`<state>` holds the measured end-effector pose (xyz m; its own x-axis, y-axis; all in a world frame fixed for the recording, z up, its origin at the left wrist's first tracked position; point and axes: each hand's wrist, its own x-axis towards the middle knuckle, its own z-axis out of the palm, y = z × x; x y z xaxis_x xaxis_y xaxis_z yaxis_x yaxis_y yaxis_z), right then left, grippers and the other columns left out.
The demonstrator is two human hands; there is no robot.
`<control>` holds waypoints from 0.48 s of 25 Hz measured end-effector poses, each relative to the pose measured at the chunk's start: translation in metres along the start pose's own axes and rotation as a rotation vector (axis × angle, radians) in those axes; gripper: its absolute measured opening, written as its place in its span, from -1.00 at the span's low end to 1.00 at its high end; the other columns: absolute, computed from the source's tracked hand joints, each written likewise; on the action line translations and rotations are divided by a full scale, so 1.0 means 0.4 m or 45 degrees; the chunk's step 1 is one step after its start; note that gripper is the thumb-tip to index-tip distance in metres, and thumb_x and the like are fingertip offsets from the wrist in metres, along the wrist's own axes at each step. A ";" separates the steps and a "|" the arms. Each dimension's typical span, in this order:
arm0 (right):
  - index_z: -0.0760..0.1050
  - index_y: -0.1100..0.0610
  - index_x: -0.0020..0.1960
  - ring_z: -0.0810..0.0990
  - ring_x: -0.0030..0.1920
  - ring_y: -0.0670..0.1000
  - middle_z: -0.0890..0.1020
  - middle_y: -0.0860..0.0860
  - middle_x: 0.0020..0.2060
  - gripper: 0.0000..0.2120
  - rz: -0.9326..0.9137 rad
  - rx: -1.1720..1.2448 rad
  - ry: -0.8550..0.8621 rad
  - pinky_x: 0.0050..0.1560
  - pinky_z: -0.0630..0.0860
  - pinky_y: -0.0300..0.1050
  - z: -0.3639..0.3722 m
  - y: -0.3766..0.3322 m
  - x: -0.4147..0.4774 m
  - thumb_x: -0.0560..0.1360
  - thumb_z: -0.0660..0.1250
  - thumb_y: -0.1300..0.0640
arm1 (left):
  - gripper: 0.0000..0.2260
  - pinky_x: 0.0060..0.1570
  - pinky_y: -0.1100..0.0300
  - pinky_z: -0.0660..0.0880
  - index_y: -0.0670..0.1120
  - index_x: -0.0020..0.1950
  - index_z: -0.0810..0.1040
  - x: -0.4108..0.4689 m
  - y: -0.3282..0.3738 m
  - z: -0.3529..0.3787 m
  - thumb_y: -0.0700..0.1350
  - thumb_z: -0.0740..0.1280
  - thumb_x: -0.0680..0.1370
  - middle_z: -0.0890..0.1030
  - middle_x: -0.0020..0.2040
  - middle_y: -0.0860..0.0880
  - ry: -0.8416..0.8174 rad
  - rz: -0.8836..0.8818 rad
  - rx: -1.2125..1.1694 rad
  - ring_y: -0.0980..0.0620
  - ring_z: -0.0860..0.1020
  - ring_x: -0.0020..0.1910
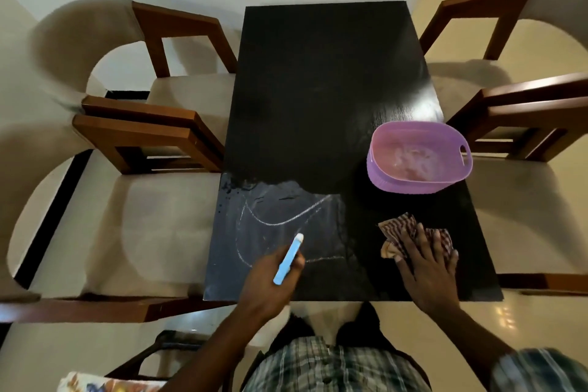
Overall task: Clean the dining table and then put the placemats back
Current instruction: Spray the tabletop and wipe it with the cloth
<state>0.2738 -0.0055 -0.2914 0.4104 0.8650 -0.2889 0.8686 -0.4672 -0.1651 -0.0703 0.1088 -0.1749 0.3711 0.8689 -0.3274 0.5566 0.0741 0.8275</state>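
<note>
Worktop: dark, rectangular, seen from above at its near end. Wet smear and pale curved streaks lie on the near left part, just beyond the left fingers.

Left hand: over the near left edge of the worktop, fingers closed around a tube.

Tube: light blue with a white tip, held slanted, the tip pointing away from the person toward the streaks.

Right hand: palm down, fingers spread flat and pressing on a cloth near the right edge.

Cloth: checked, crumpled, lying on the worktop; partly under the right fingers, with its far left corner showing beyond them.

Basin: purple plastic, oval, with a handle slot on its right rim; stands on the worktop beyond the right fingers, close to the right edge, apart from the cloth. Holds cloudy liquid.

Chairs: wooden frames with pale cushions, two to the left of the left hand and two to the right of the right hand, all drawn up beside the worktop.

Placemats: cannot tell where they are; a patterned item shows at the bottom left, too cropped to identify.

Person: checked shirt visible at the bottom edge.
</note>
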 end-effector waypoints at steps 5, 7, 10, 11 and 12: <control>0.03 -0.28 0.65 -0.04 0.67 0.21 0.03 -0.09 0.69 -0.39 0.088 0.041 0.044 0.52 -0.07 0.54 0.075 -0.256 -0.037 0.60 -0.04 -0.23 | -0.78 -0.29 0.07 0.61 0.02 -0.07 0.58 -0.072 -0.114 -0.112 0.15 0.32 0.62 0.61 -0.31 -0.05 -0.193 -0.306 0.312 0.06 0.57 -0.40; 0.09 -0.25 0.65 -0.02 0.68 0.20 0.06 -0.08 0.68 -0.41 -0.156 -0.003 0.067 0.52 -0.05 0.53 0.108 -0.342 -0.077 0.63 0.04 -0.17 | -0.69 -0.22 -0.07 0.64 0.01 -0.10 0.57 -0.085 -0.140 -0.144 0.24 0.32 0.56 0.59 -0.34 -0.04 -0.180 -0.406 0.304 0.02 0.58 -0.39; 0.03 -0.25 0.66 -0.07 0.69 0.12 0.05 -0.10 0.69 -0.43 -0.624 -0.149 0.040 0.53 0.06 0.47 0.105 -0.286 -0.128 0.68 0.07 -0.16 | -0.58 -0.20 -0.16 0.61 0.01 -0.10 0.60 -0.112 -0.157 -0.173 0.35 0.27 0.45 0.58 -0.37 -0.04 -0.167 -0.451 0.243 0.01 0.58 -0.40; 0.00 -0.25 0.67 -0.08 0.69 0.11 0.05 -0.09 0.69 -0.42 -0.697 -0.237 0.054 0.54 0.10 0.45 0.085 -0.224 -0.129 0.69 0.06 -0.16 | -0.61 -0.19 -0.15 0.60 0.01 -0.10 0.61 -0.125 -0.154 -0.179 0.33 0.28 0.47 0.59 -0.37 -0.05 -0.161 -0.446 0.232 0.03 0.57 -0.41; -0.04 -0.24 0.67 -0.10 0.69 0.11 0.04 -0.08 0.69 -0.42 -0.680 -0.291 0.066 0.54 0.10 0.43 0.064 -0.159 -0.123 0.69 0.04 -0.16 | -0.66 -0.19 -0.11 0.60 0.03 -0.10 0.61 -0.138 -0.150 -0.186 0.28 0.30 0.51 0.62 -0.34 -0.06 -0.145 -0.439 0.230 0.03 0.58 -0.40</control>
<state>0.1912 -0.0231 -0.2908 -0.0932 0.9804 -0.1737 0.9944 0.0830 -0.0655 -0.1794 0.0928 -0.1725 0.2137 0.7478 -0.6286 0.7809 0.2559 0.5699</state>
